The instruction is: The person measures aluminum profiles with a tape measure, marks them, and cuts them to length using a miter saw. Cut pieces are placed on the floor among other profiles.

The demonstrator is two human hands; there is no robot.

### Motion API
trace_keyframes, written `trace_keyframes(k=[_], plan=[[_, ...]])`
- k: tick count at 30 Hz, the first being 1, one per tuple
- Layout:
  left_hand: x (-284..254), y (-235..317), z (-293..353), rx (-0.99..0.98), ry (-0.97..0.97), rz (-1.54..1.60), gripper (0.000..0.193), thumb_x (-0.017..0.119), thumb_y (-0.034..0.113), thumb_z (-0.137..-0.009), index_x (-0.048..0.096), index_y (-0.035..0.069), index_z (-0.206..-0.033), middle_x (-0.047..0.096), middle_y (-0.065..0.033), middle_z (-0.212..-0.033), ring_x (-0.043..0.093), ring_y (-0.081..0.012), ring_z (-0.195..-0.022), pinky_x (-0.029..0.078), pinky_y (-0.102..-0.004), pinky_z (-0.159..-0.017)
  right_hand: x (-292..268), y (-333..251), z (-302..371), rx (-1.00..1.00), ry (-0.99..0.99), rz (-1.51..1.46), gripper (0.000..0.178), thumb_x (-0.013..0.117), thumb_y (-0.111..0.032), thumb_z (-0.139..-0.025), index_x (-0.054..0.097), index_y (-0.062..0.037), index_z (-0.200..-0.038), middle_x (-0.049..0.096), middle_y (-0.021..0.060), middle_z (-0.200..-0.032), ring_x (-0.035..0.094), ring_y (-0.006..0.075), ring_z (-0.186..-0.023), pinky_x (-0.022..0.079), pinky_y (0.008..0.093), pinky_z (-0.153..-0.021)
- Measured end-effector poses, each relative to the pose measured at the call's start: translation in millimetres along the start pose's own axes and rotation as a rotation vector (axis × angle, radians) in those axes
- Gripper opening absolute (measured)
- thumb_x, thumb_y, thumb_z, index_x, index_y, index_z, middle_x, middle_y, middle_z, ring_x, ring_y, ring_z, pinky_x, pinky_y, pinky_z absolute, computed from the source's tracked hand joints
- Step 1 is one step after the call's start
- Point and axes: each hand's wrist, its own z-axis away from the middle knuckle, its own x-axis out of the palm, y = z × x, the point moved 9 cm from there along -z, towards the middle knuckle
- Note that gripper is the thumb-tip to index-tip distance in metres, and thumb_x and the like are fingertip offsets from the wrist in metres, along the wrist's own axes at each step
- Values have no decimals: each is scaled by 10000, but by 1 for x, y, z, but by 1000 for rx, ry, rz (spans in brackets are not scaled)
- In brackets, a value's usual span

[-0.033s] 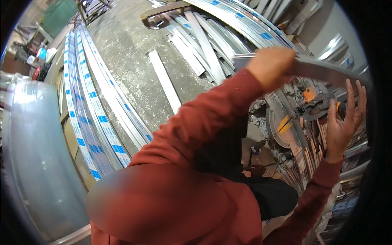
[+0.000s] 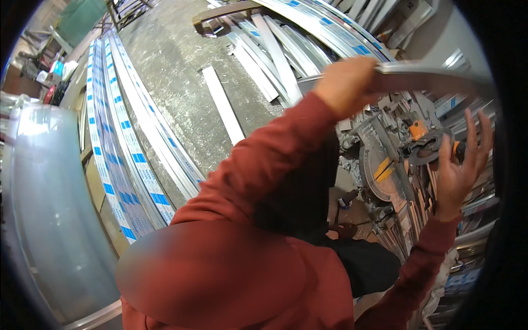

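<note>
My left hand is closed around a long grey metal profile held up in the air. The profile runs from a cut end just left of that hand to the far right rim of the view. My right hand is open below the profile's right part, fingers spread and pointing up, apart from it. Beneath both hands stands a mitre saw with a round base and a yellow insert; its dark head with orange parts is nearest my right hand.
Long profiles in blue-marked film lie along the left, beside a large translucent sheet. Several cut profiles are heaped at the far middle. A single white strip lies on the concrete floor. Offcuts surround the saw.
The profile has shifted left and slightly up with my left hand. My right hand stays open and has moved slightly, with a wider gap below the profile.
</note>
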Motion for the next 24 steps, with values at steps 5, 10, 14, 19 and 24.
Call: trace_keyframes(k=[5,10,14,19,24], plan=[[-97,-198,208,-663,202,-61,683,745,119,-788,482,33,-1412,623,-218,-1257,617,-386,-1154,505,-424,-982,82,-52,50,47,-234,-186,433,673,41,-819,663,-78,-1236,620,130,-1293,537,324,-1311,365,504,-1171],[-116,-295,481,-1328,459,-110,566,750,125,-749,556,-21,-1261,676,-222,-1151,669,-372,-1059,517,-429,-949,165,-60,206,381,-503,-320,263,686,-8,-806,683,-18,-1069,655,162,-1119,601,360,-1107,448,469,-992],[-108,-314,611,-1569,491,-324,549,751,121,-737,559,-27,-1230,703,-225,-1073,697,-397,-986,537,-449,-910,195,-82,333,568,-660,-335,222,678,-14,-828,707,-13,-1049,690,173,-1075,622,404,-1026,478,462,-932],[-92,-326,661,-1846,454,-265,660,809,161,-733,538,37,-1322,664,-205,-1219,648,-385,-1148,497,-468,-998,235,-79,455,1084,-749,-712,267,651,-43,-875,703,7,-1132,733,188,-1105,695,341,-1004,525,409,-852],[-89,-319,602,-1777,182,-896,945,911,295,-669,440,97,-1464,514,-163,-1449,452,-345,-1382,368,-451,-1150,237,-72,498,1231,-872,-699,277,593,-164,-973,696,-6,-1176,739,160,-1155,692,265,-1054,519,385,-860]])
